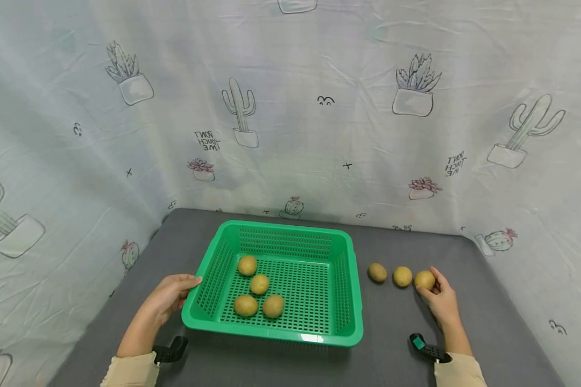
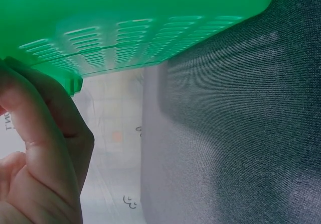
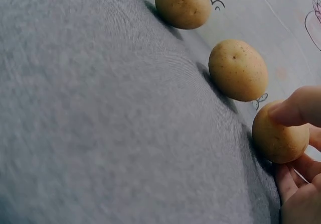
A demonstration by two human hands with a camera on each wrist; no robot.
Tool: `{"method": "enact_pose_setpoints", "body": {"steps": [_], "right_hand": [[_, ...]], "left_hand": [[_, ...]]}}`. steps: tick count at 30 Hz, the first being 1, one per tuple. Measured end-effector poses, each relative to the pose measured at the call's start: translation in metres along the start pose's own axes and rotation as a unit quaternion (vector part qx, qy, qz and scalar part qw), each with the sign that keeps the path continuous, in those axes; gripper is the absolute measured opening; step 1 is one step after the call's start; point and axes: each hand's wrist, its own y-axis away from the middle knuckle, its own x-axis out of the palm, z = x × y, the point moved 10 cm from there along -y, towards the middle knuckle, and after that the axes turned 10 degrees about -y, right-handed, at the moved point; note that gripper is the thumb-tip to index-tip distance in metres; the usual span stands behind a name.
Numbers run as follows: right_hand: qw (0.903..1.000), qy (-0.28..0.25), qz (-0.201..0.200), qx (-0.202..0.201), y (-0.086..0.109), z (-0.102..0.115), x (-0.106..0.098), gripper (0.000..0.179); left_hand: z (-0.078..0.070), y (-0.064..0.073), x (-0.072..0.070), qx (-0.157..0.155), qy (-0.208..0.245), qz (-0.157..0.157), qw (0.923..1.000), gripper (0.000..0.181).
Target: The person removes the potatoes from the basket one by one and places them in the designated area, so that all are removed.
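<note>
A green plastic basket (image 1: pixel 290 334) with slotted walls stands on the grey cloth, holding several potatoes (image 1: pixel 246 305) in its left half. At its left side my left hand (image 1: pixel 169 295) grips the rim, thumb on top; in the left wrist view the bent fingers (image 2: pixel 50 103) reach under the basket's edge. To the right of the basket, two potatoes, one brownish (image 1: pixel 377 272) and one yellower (image 1: pixel 402 276), lie in a row with a third potato (image 3: pixel 276 138). My right hand (image 1: pixel 444 305) pinches that third one between thumb and fingers, low at the cloth.
A dark grey cloth (image 1: pixel 387 333) covers the table. Pale curtains (image 1: pixel 290 123) printed with cactus drawings hang behind it and along both sides. A black wrist strap (image 1: pixel 171 350) is on the left wrist and another band (image 1: pixel 431 349) on the right.
</note>
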Motion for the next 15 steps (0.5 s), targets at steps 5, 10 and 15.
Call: {"method": "enact_pose_setpoints", "body": {"steps": [5, 10, 15], "right_hand": [[0.9999, -0.009, -0.005, 0.013, 0.0027, -0.0033, -0.0014, 0.074], [0.9995, -0.022, -0.015, 0.016, 0.0002, -0.0039, -0.0035, 0.076], [0.9986, -0.041, -0.02, 0.028, -0.0001, -0.0078, -0.0046, 0.077]], "left_hand": [[-0.0025, -0.0012, -0.0014, 0.0, -0.006, 0.001, 1.0, 0.022], [-0.002, -0.0015, -0.0015, -0.001, -0.006, 0.001, 1.0, 0.021], [0.0011, -0.0008, -0.0005, -0.005, -0.001, 0.0, 1.0, 0.022]]}}
